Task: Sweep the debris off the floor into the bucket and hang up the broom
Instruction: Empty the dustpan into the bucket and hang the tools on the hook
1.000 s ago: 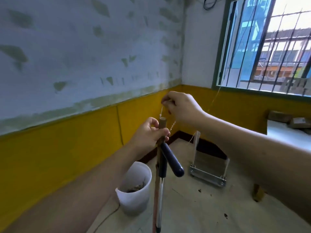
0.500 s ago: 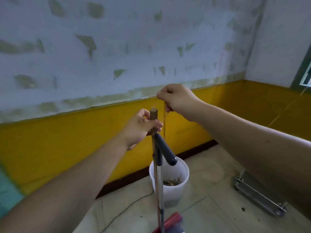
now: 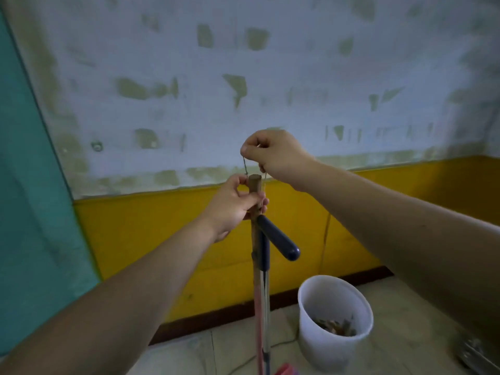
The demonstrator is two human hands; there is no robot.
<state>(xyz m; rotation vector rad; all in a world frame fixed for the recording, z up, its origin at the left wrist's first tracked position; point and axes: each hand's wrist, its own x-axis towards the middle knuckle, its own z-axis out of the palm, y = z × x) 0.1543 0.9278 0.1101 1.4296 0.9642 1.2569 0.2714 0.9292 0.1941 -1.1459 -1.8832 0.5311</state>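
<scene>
Starting at the far left, a flat teal panel [image 3: 29, 201] fills the edge, its nature hard to judge, and one small round fixing [image 3: 96, 145] shows blurred on the patchy white-and-green plastered wall [image 3: 311, 63]. Below runs a yellow painted band [image 3: 140, 239] down to a dark skirting and pale floor tiles [image 3: 405, 328]. The left hand [image 3: 232, 205] curls its fingers around the top of the upright brown wooden broom handle [image 3: 255, 185]; against it stands a second shaft, a metal pole with a dark blue plastic grip [image 3: 278, 238] jutting to the right. The two shafts run down out of sight, the brush end cut off at the bottom, where only a red scrap [image 3: 286, 370] peeps in. Above the handle's tip the right hand [image 3: 273, 154] pinches a thin string loop [image 3: 244, 165] between thumb and finger. Further right, one round white plastic bucket [image 3: 316, 345] stands on the floor near the wall, brown debris [image 3: 335, 327] lying inside. A metal frame [image 3: 476, 354] is clipped by the right corner.
</scene>
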